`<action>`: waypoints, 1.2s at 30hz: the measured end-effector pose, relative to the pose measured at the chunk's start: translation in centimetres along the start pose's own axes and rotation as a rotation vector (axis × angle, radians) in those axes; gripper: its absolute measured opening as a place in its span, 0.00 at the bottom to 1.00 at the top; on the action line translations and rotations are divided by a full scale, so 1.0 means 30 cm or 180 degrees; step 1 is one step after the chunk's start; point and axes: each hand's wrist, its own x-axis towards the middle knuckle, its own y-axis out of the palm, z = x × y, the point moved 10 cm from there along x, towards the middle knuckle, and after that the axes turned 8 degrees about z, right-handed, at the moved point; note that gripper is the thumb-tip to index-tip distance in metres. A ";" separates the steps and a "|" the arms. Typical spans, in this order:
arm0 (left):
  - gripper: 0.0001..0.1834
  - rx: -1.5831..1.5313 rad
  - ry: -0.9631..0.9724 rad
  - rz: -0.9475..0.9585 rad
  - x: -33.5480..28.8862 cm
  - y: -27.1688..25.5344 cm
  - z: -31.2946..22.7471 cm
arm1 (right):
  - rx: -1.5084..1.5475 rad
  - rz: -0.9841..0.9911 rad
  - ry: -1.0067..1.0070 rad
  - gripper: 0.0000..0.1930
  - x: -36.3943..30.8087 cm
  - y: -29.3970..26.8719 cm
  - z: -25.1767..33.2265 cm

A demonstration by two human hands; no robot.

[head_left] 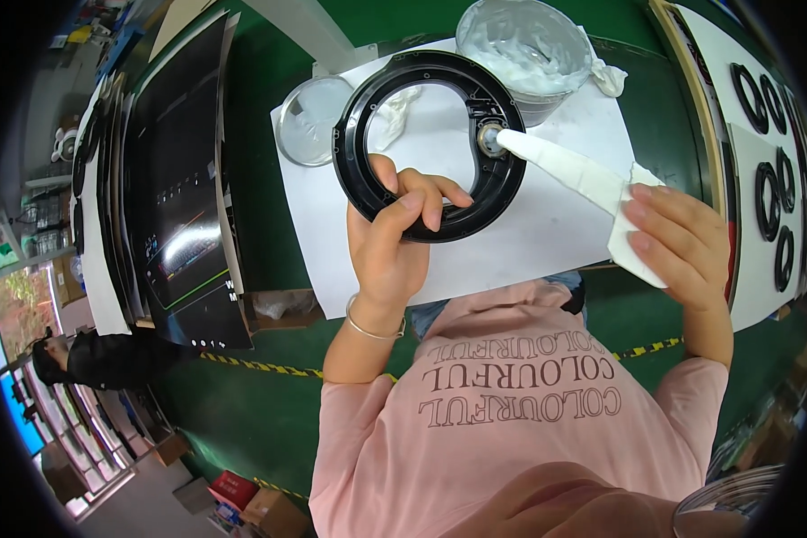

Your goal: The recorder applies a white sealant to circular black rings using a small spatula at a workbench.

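My left hand (393, 229) is closed on the lower rim of a black plastic ring housing (357, 184), holding it up over a white sheet. Set into the ring's wider right side is a small round metal part (490, 141). In my right hand (686, 240) is a white tapered spatula (565, 172), with a white tissue (635, 235) under the fingers. The spatula's narrow tip meets the small metal part, or sits just over it. Behind the ring stands a clear tub (524, 58) smeared inside with whitish grease.
A round clear lid (314, 121) lies on the white sheet (556, 238), left of the ring. Crumpled tissue (609, 79) sits beside the tub. Several black rings (767, 202) lie on a white board at the right. Dark panels (175, 179) stand at the left, near another person (108, 359).
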 end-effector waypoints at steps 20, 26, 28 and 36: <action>0.07 0.0211 0.0152 0.0069 -0.001 0.006 -0.025 | 0.0429 -0.0315 0.0485 0.12 0.014 -0.034 -0.059; 0.08 0.0441 0.0273 0.0121 -0.006 0.013 -0.040 | 0.0858 -0.0336 0.1046 0.06 -0.025 -0.030 -0.117; 0.09 0.0449 0.0268 0.0136 -0.006 0.010 -0.036 | 0.0859 -0.0235 0.1012 0.07 -0.009 -0.030 -0.106; 0.07 -0.0660 0.0048 0.0106 0.002 -0.021 0.001 | 0.1966 -0.1673 0.1709 0.13 -0.202 -0.079 -0.200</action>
